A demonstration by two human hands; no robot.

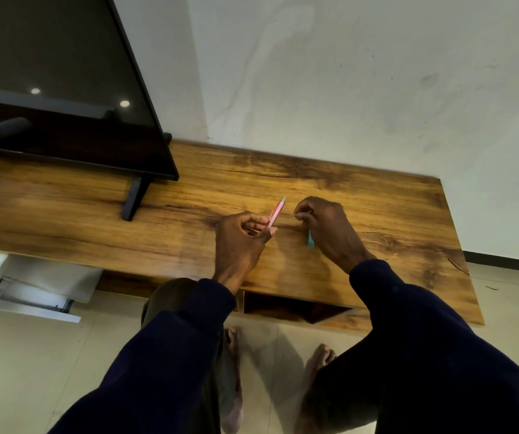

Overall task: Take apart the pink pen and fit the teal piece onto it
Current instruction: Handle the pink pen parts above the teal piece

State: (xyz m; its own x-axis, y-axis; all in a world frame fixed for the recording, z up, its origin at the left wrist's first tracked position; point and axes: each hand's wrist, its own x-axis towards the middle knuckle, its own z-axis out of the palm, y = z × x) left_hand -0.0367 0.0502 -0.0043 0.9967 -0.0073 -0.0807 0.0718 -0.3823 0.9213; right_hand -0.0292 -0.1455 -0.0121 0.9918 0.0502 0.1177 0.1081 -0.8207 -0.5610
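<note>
— Pink pen [276, 212] is sitting pinched in the left hand [241, 235], tip angling up and away over the wooden table [377, 214].

— Right hand [323, 225] is closing on the teal piece [310, 240], just right of the pen.

We find no writing that we can read anywhere here: no label, brand, number or sign shows on any surface in view.
</note>
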